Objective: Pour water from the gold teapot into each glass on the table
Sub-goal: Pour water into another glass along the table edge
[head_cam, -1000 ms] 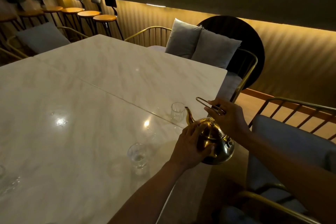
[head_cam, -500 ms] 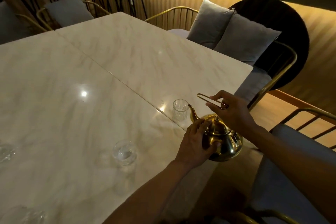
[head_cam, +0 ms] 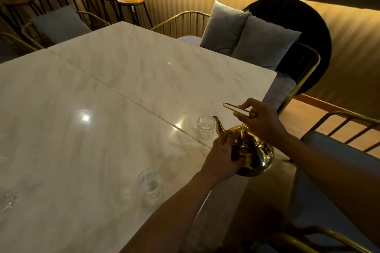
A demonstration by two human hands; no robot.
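Nearest the viewer, a glass (head_cam: 151,184) stands on the bench (head_cam: 102,109), to the left of and nearer than the gold teapot (head_cam: 251,153); whether it holds water is unclear. The teapot sits upright at the bench's right edge. The left hand (head_cam: 223,159) has its grip curled against the pot's left flank, thumb low and fingers by the spout's root, steadying it. Above the pot, the right hand (head_cam: 260,123) has its grip pinching the raised wire handle (head_cam: 236,109). Just beyond the spout tip stands a second glass (head_cam: 205,130), seemingly empty. To pour well, lift by the handle, bring the spout over that rim, then tip slowly while the left hand keeps the lid seated. A third glass (head_cam: 8,201) shows faintly, far left of the teapot.
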